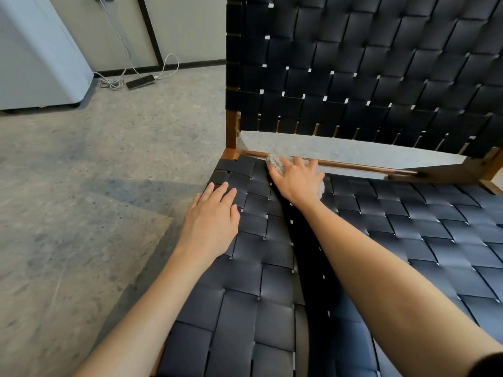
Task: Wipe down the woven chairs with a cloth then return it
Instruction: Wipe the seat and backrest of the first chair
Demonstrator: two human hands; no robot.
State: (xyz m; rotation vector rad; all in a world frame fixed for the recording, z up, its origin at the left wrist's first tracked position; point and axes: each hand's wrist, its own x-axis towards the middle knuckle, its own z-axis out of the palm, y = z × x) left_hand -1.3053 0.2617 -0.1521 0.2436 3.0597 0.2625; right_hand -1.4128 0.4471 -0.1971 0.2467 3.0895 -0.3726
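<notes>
A chair of black woven straps on a brown wooden frame fills the right side; its seat [381,240] reaches toward me and its backrest [367,63] stands upright behind. My right hand [298,180] presses a pale grey cloth [275,164] flat onto the seat's far left corner, beside the wooden rear rail. Most of the cloth is hidden under the palm; bits show at the fingertips and at the wrist side. My left hand [211,219] rests flat with straight fingers on the seat's left edge.
Speckled grey floor [81,186] spreads to the left of the chair. A white appliance [35,55] stands at the far left by the wall. A black power strip [140,82] with white cables lies on the floor near the baseboard.
</notes>
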